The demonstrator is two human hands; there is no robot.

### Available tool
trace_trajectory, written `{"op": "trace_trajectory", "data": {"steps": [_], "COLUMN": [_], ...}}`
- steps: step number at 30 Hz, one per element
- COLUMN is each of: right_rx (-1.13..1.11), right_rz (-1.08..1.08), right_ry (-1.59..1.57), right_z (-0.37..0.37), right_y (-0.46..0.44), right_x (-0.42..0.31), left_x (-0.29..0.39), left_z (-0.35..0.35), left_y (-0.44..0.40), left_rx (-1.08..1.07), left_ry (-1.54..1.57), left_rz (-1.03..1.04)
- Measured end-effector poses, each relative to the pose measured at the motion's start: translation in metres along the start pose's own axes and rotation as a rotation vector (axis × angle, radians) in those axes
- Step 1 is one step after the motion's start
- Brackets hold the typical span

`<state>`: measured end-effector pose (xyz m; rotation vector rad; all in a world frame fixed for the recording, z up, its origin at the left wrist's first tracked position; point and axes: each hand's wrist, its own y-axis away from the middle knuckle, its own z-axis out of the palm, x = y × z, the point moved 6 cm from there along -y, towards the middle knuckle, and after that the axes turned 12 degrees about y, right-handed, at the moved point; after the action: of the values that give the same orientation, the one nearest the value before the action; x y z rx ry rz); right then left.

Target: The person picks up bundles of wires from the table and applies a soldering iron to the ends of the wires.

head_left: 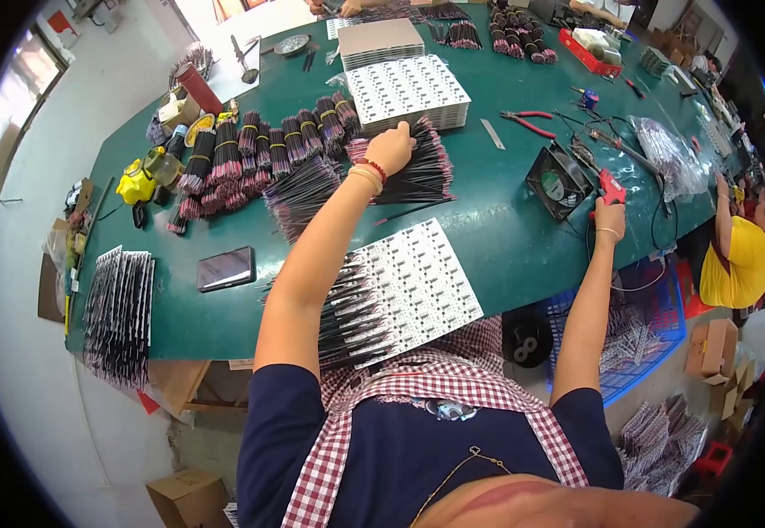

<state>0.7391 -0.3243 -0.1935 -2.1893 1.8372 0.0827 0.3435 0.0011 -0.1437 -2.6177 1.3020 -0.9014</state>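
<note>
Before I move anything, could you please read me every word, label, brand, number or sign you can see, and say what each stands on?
No text can be read for certain.
White sheet in front of the person: small dark print, too small to read.
Stacked white sheets: same, too small.
Dark shirt: a picture partly covered by the apron, no words legible.
Fan: no legible marking.

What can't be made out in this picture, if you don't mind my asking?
All in the head view:
- Left hand: its back hides any grip on the wires.
- White sheet: marks too small to read.
- Red tool: handle partly hidden by the right hand.
- Far co-worker's hand: cut off by the top edge.
</note>
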Motion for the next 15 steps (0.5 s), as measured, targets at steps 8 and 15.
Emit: {"op": "trace_trajectory", "data": {"steps": [8,15], "right_rx": [0.003,-0.486], "right_rz": [-0.006,0.170], "right_ry": [0.001,-1.247], "right_z": [0.015,0.056], "right_y": [-0.019,-0.056], "right_x": [0.008,0.031], "left_x": [-0.009,-0.012], "left_z": [-0.007,-0.020], "left_y": [0.001,0.005], "left_rx": [-0.440,-0.260], "left_ry": [0.670,0.774], "left_rz": [-0.432,-0.419]}}
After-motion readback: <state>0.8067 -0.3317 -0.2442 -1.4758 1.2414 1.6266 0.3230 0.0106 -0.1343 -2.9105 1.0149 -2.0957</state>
